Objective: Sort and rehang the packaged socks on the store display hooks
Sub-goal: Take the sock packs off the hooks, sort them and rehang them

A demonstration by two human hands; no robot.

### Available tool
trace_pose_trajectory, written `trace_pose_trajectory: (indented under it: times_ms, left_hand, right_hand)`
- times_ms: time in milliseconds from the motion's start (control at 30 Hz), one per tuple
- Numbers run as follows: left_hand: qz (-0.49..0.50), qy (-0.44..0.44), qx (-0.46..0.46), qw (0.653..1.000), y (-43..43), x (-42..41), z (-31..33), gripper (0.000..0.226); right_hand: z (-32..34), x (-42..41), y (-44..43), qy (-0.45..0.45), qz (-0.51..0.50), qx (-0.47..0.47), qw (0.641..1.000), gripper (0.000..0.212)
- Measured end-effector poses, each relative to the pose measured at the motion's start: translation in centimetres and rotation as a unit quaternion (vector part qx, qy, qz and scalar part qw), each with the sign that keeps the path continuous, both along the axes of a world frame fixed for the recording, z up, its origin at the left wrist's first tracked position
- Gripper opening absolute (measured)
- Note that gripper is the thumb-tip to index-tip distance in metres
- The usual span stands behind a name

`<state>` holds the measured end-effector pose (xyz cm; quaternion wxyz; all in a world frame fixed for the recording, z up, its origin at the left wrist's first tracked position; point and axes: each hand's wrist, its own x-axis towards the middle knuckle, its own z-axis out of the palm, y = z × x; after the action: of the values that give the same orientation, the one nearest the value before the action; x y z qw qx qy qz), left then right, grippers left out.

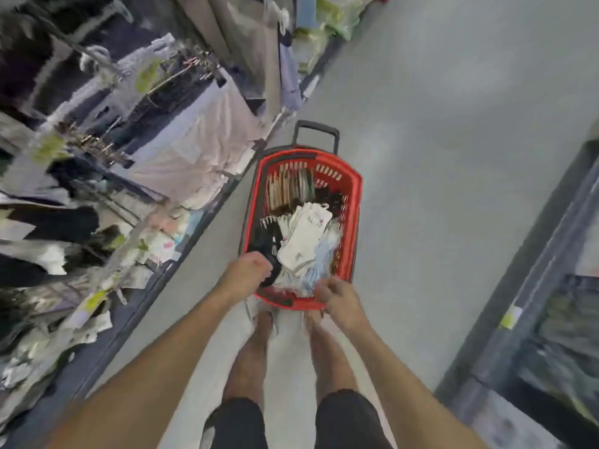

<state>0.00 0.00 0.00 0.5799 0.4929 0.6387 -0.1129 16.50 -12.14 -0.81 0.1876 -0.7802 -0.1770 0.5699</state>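
Forearms are stretched down to the red basket [355,202]. Display hooks [97,144] are seen well apart, far left. The left hand [246,270] is curled over black sock packs [265,241], the right hand [337,298] beside white sock packs [308,234] laid lengthwise ahead; grips cannot be told.

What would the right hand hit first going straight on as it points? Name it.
Most likely the pale sock packs heaped at the near end of the red basket. The right hand sits at the near rim, fingers aimed into them; blur hides the gap between.
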Motion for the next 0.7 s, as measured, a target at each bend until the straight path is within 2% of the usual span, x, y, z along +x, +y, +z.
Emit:
trace_pose_trajectory:
  times_ms: [100, 167, 233, 333, 400, 467, 533, 633, 700]
  left_hand:
    - [-0.038, -0.004, -0.009, 0.999, 1.2, 3.2, -7.3, 0.015]
    - [-0.036, -0.005, -0.007, 0.999, 1.9, 5.6, -12.2, 0.016]
    - [-0.018, 0.011, 0.006, 1.000, 2.1, 7.5, -16.6, 0.036]
    - [-0.047, 0.079, 0.048, 0.995, 1.8, 9.8, -21.2, 0.063]
    - [-0.038, 0.098, 0.042, 0.994, 1.4, 10.4, -22.7, 0.069]
    - [0.066, 0.028, -0.024, 0.997, 1.0, 10.2, -23.2, 0.074]
    - [0.157, -0.053, -0.086, 0.982, 0.8, 9.9, -23.3, 0.076]
    - [0.169, -0.115, -0.090, 0.975, 0.6, 9.1, -21.7, 0.087]
    - [0.188, -0.156, -0.081, 0.966, 0.9, 8.3, -20.2, 0.082]
  right_hand:
    - [-7.4, 1.7, 2.6, -0.013, 0.005, -0.006, 1.000, 0.009]
    - [-12.2, 2.7, 4.7, -0.029, 0.025, -0.010, 0.999, 0.022]
    - [-16.3, 3.3, 6.5, -0.058, 0.029, 0.002, 0.998, 0.034]
    - [-21.2, 3.4, 8.6, -0.063, 0.009, 0.017, 0.998, 0.018]
    - [-23.1, 3.3, 9.2, -0.029, -0.061, 0.018, 0.998, 0.022]
    - [-24.1, 3.3, 9.5, 0.001, -0.115, 0.017, 0.993, 0.040]
    - [-24.0, 3.6, 9.7, 0.024, -0.137, 0.014, 0.990, 0.050]
    - [-22.5, 4.1, 9.8, 0.073, -0.166, 0.011, 0.983, 0.045]
    - [-20.8, 4.3, 9.9, 0.098, -0.160, 0.041, 0.981, 0.043]
